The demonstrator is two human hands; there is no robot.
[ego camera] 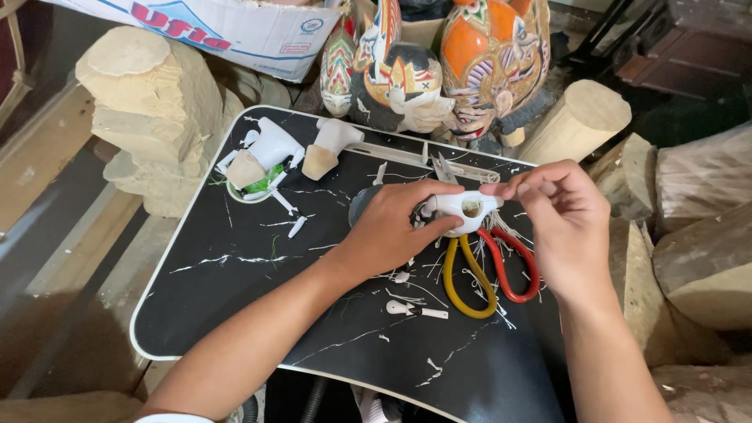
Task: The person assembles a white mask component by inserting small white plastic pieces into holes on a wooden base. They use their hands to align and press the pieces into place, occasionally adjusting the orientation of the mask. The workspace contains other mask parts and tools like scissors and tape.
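light: bright, even, soft; source looks overhead
shadows: faint under both forearms on the black tray [235, 313]; deep shade along the floor at left edge and top-right corner
glare: mild sheen on tray near its front edge
focus: sharp centre, no motion blur
distortion: wide-angle stretch at frame edges

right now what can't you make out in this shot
- Head view: the scissors' blades, covered by both hands and the white piece.
- The left hand's fingers wrap that piece, hiding its underside.
- What the right hand's fingers pinch at its end is too small to tell.
- The painted wooden masks and the cardboard box are cut off by the top edge.
- The black tray's near edge runs out of frame at the bottom.
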